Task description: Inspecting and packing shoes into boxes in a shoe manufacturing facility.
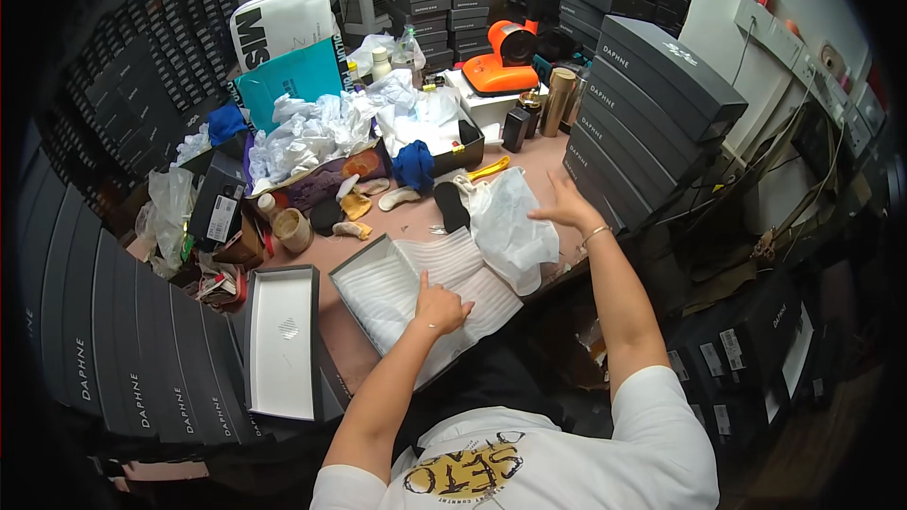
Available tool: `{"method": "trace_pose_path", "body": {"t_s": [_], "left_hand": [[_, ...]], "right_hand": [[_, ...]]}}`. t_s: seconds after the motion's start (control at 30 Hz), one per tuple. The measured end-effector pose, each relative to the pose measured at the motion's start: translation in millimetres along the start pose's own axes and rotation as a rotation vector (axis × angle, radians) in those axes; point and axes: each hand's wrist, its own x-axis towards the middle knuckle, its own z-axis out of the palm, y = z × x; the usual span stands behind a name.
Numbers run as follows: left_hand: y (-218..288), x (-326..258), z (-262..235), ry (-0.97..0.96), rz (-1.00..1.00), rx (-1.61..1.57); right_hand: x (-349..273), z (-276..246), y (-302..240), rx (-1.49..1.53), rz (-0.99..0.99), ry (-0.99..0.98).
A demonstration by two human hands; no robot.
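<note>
A shallow dark box (353, 258) lies at the table's front, lined with ribbed white foam sheeting (487, 298) that spreads out past its right side. My left hand (441, 306) presses on the foam, index finger and thumb stretched apart, holding nothing. Right of the box, a crumpled white translucent bag (515, 231) lies partly over the foam. Beside it is my right hand (569, 206), open with fingers spread, its thumb near or touching the bag. A black oblong pad (452, 207) lies left of the bag. An open box lid (282, 345), white inside, rests left of the box.
Stacked dark shoeboxes (652, 123) rise at the right, and more boxes (123, 331) line the left. Crumpled white paper (312, 132) fills a bin behind. An orange device (501, 61), bottles (557, 102), a jar (292, 229) and a blue cloth (413, 166) crowd the table's back.
</note>
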Motion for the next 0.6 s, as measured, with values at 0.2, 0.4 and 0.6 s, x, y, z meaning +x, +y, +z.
{"method": "trace_pose_path", "body": {"t_s": [0.2, 0.4, 0.6], "left_hand": [[-1.5, 3.2, 20.7, 0.12, 0.025, -0.043], [-13.6, 19.8, 26.9, 0.45, 0.041, -1.004], [-27.4, -32.7, -23.9, 0.287, -0.125, -2.141]], "right_hand": [[-59.7, 103.8, 53.2, 0.809, 0.417, 0.217], [26.0, 25.0, 7.7, 0.461, -0.281, 0.513], [-35.4, -56.1, -170.1, 0.904, -0.567, 0.099]]}}
